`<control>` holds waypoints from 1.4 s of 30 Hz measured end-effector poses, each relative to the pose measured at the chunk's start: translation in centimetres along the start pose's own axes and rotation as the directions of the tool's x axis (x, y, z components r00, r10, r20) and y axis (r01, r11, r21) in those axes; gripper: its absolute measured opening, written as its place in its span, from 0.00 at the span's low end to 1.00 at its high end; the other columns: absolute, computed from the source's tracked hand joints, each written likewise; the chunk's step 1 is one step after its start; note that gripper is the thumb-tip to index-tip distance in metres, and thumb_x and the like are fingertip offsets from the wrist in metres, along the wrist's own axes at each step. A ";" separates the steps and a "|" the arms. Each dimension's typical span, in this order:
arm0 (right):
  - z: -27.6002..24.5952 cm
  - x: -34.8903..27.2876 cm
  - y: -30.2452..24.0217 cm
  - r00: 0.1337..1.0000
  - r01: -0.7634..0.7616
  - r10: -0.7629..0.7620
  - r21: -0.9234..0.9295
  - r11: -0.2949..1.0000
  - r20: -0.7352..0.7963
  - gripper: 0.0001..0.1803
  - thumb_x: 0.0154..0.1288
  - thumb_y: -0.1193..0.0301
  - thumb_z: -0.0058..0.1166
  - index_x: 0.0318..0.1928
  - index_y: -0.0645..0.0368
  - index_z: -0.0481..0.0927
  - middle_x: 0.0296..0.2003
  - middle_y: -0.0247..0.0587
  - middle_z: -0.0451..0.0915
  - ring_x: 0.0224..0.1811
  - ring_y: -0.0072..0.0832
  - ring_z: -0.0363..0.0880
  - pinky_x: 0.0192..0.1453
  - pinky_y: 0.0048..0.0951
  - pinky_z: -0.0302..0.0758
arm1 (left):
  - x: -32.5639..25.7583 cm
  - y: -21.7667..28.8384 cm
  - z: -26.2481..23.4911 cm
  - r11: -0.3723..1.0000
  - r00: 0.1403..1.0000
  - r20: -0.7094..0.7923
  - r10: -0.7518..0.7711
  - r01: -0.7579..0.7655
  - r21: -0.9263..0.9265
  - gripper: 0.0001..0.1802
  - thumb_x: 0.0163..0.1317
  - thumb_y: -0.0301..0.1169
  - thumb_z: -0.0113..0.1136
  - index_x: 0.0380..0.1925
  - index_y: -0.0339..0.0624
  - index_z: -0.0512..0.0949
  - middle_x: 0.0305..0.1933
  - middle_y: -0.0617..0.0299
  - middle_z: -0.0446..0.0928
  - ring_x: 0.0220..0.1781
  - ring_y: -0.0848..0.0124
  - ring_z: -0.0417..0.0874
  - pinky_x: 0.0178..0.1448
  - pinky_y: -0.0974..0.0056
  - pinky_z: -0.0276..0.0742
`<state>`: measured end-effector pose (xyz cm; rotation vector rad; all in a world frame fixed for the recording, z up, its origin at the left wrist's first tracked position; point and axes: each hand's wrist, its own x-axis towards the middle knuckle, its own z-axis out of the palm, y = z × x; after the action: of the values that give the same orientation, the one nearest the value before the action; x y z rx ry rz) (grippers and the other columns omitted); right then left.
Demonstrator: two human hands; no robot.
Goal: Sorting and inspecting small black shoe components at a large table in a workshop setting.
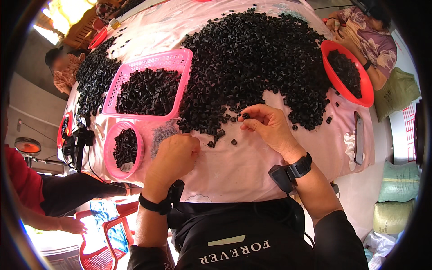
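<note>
A broad heap of small black plastic parts (256, 58) covers the middle of the pink cloth-covered table (234, 171). At the heap's near edge my right hand (267, 128) pinches one small black plastic part (245, 116) between thumb and fingers. My left hand (173, 155) is curled closed above the cloth, beside a patch of tiny grey bits (163, 133); whatever its fingers hold is hidden. Between the hands lie a few loose black parts, one of them longer (219, 135). Left of my left hand stands a round pink basket (140, 155) with black parts in it.
A rectangular pink basket (186, 72) full of black parts stands behind the round one. At right are a red bowl (366, 92) of parts and a phone-like slab (358, 139). Other people sit around the table; a red chair (108, 238) stands lower left, sacks (398, 180) at right.
</note>
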<state>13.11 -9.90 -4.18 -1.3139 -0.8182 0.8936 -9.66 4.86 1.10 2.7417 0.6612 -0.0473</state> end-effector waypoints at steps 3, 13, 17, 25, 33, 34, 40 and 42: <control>0.1 -0.1 -0.4 1.000 -0.003 0.003 0.003 1.000 0.005 0.08 0.71 0.79 0.60 0.49 0.61 0.84 0.38 0.32 0.86 0.39 0.19 0.86 0.47 0.21 0.84 | -0.1 0.1 -0.2 1.000 1.000 0.003 -0.003 0.003 -0.017 0.03 0.51 0.26 0.64 0.25 0.38 0.83 0.31 0.51 0.82 0.37 0.51 0.85 0.43 0.52 0.79; 0.0 0.0 0.0 0.999 0.007 -0.007 0.003 1.000 0.037 0.07 0.70 0.77 0.62 0.47 0.62 0.85 0.35 0.32 0.86 0.37 0.19 0.86 0.44 0.21 0.83 | 0.6 1.0 0.6 0.996 0.996 -0.036 0.085 -0.083 0.043 0.02 0.53 0.23 0.60 0.27 0.37 0.80 0.33 0.50 0.81 0.40 0.48 0.83 0.44 0.49 0.77; 0.0 0.0 0.1 0.999 0.003 -0.003 0.001 1.000 0.047 0.07 0.70 0.77 0.62 0.47 0.62 0.85 0.34 0.32 0.86 0.37 0.18 0.86 0.44 0.21 0.83 | 0.7 1.7 0.8 0.999 0.999 -0.025 0.047 -0.046 0.013 0.03 0.54 0.22 0.58 0.29 0.36 0.80 0.34 0.49 0.81 0.40 0.47 0.83 0.44 0.48 0.77; 0.0 -0.1 0.1 0.998 0.012 -0.011 -0.003 1.000 0.065 0.08 0.69 0.76 0.63 0.46 0.64 0.85 0.35 0.33 0.86 0.37 0.19 0.87 0.45 0.21 0.83 | 1.0 2.2 0.6 0.992 0.992 -0.070 0.103 -0.108 -0.070 0.05 0.57 0.20 0.56 0.32 0.35 0.80 0.35 0.48 0.80 0.38 0.46 0.82 0.44 0.49 0.77; -0.2 -0.1 0.4 0.993 0.011 -0.013 0.017 1.000 0.118 0.09 0.69 0.75 0.63 0.47 0.65 0.85 0.35 0.34 0.87 0.37 0.18 0.86 0.43 0.20 0.82 | 4.6 6.1 -0.5 0.893 0.940 -0.326 0.103 -0.232 -0.385 0.08 0.63 0.19 0.56 0.38 0.33 0.83 0.36 0.50 0.80 0.35 0.55 0.83 0.39 0.58 0.77; -0.3 -0.2 0.4 0.990 0.007 -0.014 0.049 0.999 0.140 0.09 0.69 0.75 0.63 0.47 0.65 0.85 0.35 0.34 0.87 0.37 0.18 0.86 0.43 0.20 0.82 | 4.9 6.4 -0.4 0.859 0.922 -0.376 0.091 -0.263 -0.438 0.08 0.64 0.19 0.57 0.39 0.33 0.83 0.35 0.51 0.79 0.34 0.58 0.83 0.38 0.60 0.77; -0.2 -0.3 0.1 0.992 -0.018 0.014 0.030 0.999 0.129 0.09 0.69 0.75 0.63 0.48 0.65 0.85 0.35 0.34 0.87 0.37 0.18 0.85 0.43 0.19 0.81 | 5.9 7.4 0.7 0.826 0.924 -0.381 0.033 -0.240 -0.510 0.09 0.64 0.18 0.58 0.41 0.34 0.85 0.36 0.52 0.80 0.33 0.61 0.84 0.37 0.63 0.77; -0.2 -0.3 0.0 0.992 -0.021 0.017 0.030 0.999 0.128 0.09 0.69 0.75 0.63 0.48 0.65 0.85 0.35 0.34 0.87 0.37 0.18 0.86 0.43 0.19 0.81 | 5.9 7.4 0.7 0.837 0.923 -0.382 0.034 -0.236 -0.495 0.09 0.64 0.17 0.58 0.41 0.33 0.85 0.37 0.51 0.80 0.33 0.59 0.84 0.37 0.63 0.77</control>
<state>13.16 -10.24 -4.16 -1.2489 -0.8881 1.0099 -1.05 1.02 2.01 2.2478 0.4671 0.6003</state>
